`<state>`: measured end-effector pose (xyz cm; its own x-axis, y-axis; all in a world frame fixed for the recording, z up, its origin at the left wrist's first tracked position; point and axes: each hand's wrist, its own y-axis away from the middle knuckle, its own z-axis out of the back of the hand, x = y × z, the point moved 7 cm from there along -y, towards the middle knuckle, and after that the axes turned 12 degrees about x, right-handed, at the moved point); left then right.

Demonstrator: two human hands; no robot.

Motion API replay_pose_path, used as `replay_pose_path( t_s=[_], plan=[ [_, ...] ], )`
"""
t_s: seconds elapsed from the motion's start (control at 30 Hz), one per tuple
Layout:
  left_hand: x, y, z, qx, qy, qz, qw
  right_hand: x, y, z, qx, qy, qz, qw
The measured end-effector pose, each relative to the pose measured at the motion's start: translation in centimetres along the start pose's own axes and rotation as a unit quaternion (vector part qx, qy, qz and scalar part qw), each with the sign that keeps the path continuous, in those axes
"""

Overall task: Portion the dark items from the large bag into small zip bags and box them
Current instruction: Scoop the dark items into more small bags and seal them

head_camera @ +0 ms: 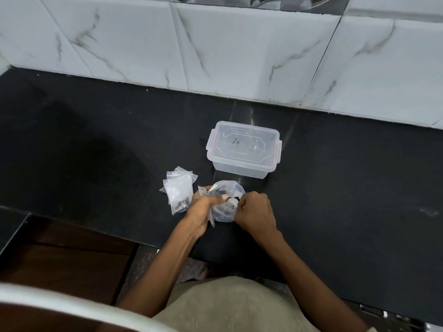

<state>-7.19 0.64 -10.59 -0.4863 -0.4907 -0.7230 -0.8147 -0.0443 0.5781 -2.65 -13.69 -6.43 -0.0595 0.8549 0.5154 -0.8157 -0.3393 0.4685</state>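
Note:
The large clear bag (pixel 227 188) with dark items inside sits on the black counter (pixel 335 188) between my hands. My left hand (pixel 203 209) grips its left side together with a small clear bag that hangs down below the fingers. My right hand (pixel 255 212) pinches the bag's right edge with curled fingers. A pile of small zip bags (pixel 178 188) lies just left of it, one holding a few dark items at its bottom. The clear plastic box (pixel 243 149) stands behind with its lid on.
A white marble-patterned tiled wall (pixel 239 49) rises behind the counter. The counter's front edge steps back at the lower left, with brown wood (pixel 72 257) below. A white curved rim (pixel 72 305) crosses the bottom left corner.

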Motion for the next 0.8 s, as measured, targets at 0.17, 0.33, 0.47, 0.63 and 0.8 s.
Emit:
replay_pose_path(
  t_s=[0.17, 0.33, 0.47, 0.63, 0.8],
  plan=[
    [-0.6, -0.2, 0.2, -0.039, -0.031, -0.026, 0.998, 0.3, -0.3, 0.0, 0.019, 0.007, -0.01, 1.0],
    [-1.1, -0.3, 0.3, 0.001, -0.002, -0.026, 1.0, 0.5, -0.4, 0.0, 0.018, 0.023, -0.005, 1.0],
    [-1.3, -0.3, 0.2, 0.0, -0.009, -0.026, 1.0, 0.9, -0.2, -0.1, 0.018, 0.043, 0.012, 0.999],
    [-1.1, -0.2, -0.3, 0.001, 0.021, -0.012, 1.0, 0.5, -0.1, 0.3, 0.012, 0.033, 0.003, 0.999],
    [-0.4, -0.2, -0.2, 0.022, 0.041, -0.006, 0.999, 0.5, -0.1, 0.3, 0.015, 0.026, 0.001, 1.0]
  ],
)
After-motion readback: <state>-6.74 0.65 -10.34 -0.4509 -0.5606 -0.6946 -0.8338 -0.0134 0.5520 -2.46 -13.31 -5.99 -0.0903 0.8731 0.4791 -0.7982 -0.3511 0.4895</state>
